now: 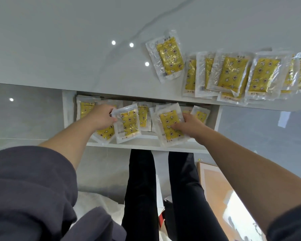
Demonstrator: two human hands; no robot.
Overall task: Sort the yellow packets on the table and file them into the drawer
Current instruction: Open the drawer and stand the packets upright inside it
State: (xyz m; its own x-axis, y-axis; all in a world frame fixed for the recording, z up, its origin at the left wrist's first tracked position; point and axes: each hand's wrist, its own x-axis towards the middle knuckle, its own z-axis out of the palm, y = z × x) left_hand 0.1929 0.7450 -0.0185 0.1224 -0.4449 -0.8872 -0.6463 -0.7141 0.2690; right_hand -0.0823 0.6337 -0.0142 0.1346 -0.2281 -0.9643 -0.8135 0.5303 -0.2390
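Down by my legs: my black trousers (pixel 141 188) are right below the drawer, and my grey sleeve (pixel 30 188) is at the low left.
Floor: a light brown board (pixel 214 185) lies just to the right of my legs.
Drawer: the white drawer (pixel 146 146) is pulled open under the table edge. The drawer packets (pixel 86 108) lie inside, some on top of others.
Left hand: my left hand (pixel 102 117) is over the left part of the drawer. Its fingers are curled and pinch the top left corner of the first packet (pixel 128 123), which sits tilted above the others.
Right hand: my right hand (pixel 189 124) is over the right part of the drawer. Its fingers lie on the yellow face of the second packet (pixel 170 126) and hold it by its right side. I cannot see my thumb.
Table: the shiny white table (pixel 76 49) is behind the drawer.
On the table: the row of packets (pixel 233 75) lies at the right, near the front edge, each one partly on the next. The lone packet (pixel 169 58) lies tilted just left of the row, a bit further back.
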